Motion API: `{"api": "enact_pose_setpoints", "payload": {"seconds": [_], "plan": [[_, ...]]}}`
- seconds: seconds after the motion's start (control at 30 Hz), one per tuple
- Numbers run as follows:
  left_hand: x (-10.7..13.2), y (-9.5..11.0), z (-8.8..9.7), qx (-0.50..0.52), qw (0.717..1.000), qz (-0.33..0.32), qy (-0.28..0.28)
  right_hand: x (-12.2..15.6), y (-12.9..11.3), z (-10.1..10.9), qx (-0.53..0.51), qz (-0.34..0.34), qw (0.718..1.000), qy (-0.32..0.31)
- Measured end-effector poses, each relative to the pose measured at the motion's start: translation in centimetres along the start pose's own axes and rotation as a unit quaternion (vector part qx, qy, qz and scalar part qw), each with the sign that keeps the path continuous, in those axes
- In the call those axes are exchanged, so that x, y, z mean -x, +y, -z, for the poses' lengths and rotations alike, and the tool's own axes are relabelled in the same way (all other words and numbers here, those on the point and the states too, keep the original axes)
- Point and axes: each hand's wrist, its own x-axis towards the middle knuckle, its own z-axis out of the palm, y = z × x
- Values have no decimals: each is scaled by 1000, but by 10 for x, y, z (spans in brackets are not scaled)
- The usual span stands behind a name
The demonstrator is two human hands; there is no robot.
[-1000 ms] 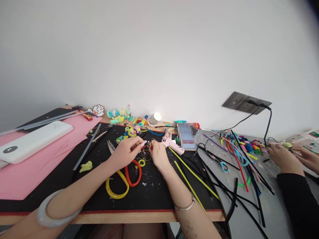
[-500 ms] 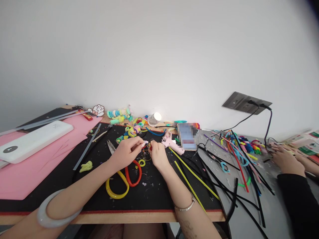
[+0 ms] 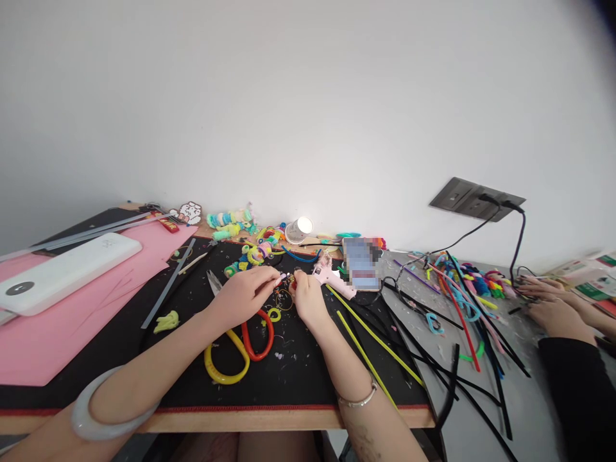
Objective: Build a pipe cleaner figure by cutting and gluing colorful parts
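My left hand (image 3: 250, 289) is closed in a pinch over the black mat (image 3: 308, 378), at a tiny pale piece too small to name. Close by on its right, my right hand (image 3: 305, 295) also pinches something small, mostly hidden by its fingers. A thin gold-coloured ring (image 3: 283, 299) lies on the mat between them. Under my left wrist rest scissors with one yellow and one red handle (image 3: 260, 337), blades partly covered. A small yellow loop (image 3: 274, 314) sits beside the red handle. Just past my right hand lies a pink glue gun (image 3: 334, 280).
Behind stand a paper cup (image 3: 299, 230), colourful fuzzy figures (image 3: 231, 221) and a phone (image 3: 360, 264). At left, a white device (image 3: 72, 273) lies on pink sheets (image 3: 96, 308). Pipe cleaners (image 3: 464, 327) spread at right, near a co-worker's hands (image 3: 561, 314). Cables run from a wall socket (image 3: 476, 199).
My right hand has shifted slightly right and up, and my left hand slightly right. The co-worker's hands have moved a little. The scissors and glue gun stay where they were.
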Motion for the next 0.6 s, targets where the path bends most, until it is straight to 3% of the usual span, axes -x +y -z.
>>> {"api": "enact_pose_setpoints", "payload": {"seconds": [0.17, 0.6], "plan": [[2, -9, -1, -83, 995, -49, -5, 0, 1, 3, 68, 13, 998, 1], [2, -9, 1, -131, 990, -57, 7, 1, 0, 2, 19, 2, 1000, -6]]}}
